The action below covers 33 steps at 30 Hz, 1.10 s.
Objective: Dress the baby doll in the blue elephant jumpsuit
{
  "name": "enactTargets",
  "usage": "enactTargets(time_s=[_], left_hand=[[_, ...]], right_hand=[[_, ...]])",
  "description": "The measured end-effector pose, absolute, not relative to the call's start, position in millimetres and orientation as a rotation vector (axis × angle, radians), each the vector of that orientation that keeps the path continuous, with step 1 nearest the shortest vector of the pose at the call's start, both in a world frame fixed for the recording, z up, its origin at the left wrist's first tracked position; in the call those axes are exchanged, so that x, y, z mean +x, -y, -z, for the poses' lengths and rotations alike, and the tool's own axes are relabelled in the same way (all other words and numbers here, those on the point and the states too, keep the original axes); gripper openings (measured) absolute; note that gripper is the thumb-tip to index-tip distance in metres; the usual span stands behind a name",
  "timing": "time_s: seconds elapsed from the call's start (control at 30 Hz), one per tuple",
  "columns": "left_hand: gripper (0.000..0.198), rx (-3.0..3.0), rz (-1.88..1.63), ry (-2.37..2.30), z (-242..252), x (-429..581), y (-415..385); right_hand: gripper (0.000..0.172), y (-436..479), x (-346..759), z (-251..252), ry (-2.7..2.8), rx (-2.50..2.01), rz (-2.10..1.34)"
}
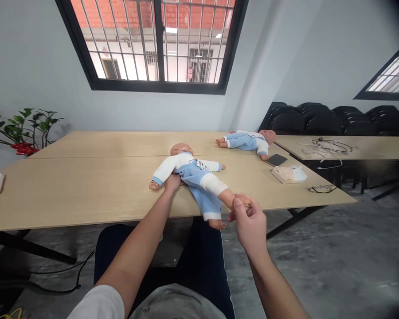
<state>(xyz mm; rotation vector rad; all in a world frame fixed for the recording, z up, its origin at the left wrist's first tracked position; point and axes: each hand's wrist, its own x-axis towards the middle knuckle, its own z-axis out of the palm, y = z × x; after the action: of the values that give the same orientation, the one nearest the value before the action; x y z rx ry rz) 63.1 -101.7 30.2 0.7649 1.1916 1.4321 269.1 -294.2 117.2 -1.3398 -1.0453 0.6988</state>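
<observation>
A baby doll (193, 170) in a white top and light blue trousers lies on its back at the table's front edge, its lower legs reaching past the edge. My left hand (173, 181) grips the doll at the waist, its fingers mostly hidden beneath the body and clothing. With fingers closed, my right hand (251, 219) holds the foot of one leg, which is lifted and stretched toward the right. A broad white band (213, 184) circles that leg near the knee; whether it is a cuff or a wrap I cannot tell. The other foot (217, 224) hangs below.
A second doll (244, 141) lies at the back right of the table (86, 177). Near it are a dark flat device (277, 160), a white pack of tissues or wipes (289, 174) and glasses (322, 189). Cables (329, 146) lie on the right table; a plant (23, 126) stands left.
</observation>
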Motion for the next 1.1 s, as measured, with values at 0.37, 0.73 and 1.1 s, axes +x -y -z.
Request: enactTargets(time_s=[0.37, 0.73, 1.1], left_hand=[[0.061, 0.457, -1.042, -0.718, -49, 65, 278], [0.030, 0.630, -1.267, -1.163, -30, -26, 270], [0.051, 1.647, -1.305, -1.925, 3, -59, 242]], right_hand=[[0.040, 324, 199, -57, 1.512, -1.375, -0.565], [0.028, 294, 248, -46, 1.705, -1.335, -0.240], [0.057, 264, 180, 2, 1.827, -1.186, -0.656]])
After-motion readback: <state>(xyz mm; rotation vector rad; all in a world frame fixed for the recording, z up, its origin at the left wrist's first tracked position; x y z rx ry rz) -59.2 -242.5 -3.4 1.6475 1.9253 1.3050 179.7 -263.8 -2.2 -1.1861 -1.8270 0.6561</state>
